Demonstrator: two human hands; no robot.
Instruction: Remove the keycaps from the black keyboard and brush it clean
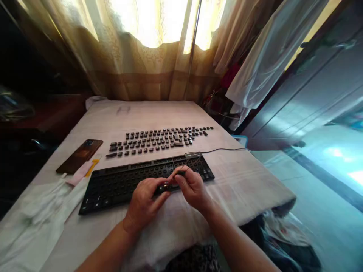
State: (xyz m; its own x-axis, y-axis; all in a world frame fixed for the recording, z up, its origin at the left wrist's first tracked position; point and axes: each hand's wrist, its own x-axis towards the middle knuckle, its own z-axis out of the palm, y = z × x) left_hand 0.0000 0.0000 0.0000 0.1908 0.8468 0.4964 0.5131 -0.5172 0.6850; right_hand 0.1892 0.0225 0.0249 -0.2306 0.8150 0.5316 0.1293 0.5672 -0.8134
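A black keyboard (pixel 121 185) lies slanted on the cloth-covered table, most of its keycaps off and a few left at its near left corner. At its near edge, right of the middle, my left hand (pixel 144 198) is closed, thumb and forefinger pinching the keyboard's edge. My right hand (pixel 193 187) is closed just beside it, over the keyboard's right part. Between its fingertips shows a small dark piece (pixel 180 172), too small to name. Behind the keyboard, loose black keycaps (pixel 154 139) lie in several rows.
To the left rest a brown phone (pixel 82 155), a pink piece (pixel 81 173) with a yellow strip (pixel 93 166), and crumpled white plastic (pixel 42 211). A dark cable (pixel 224 149) runs right to the table edge. Curtains (pixel 147 64) hang behind; white cloth (pixel 255 71) hangs at right.
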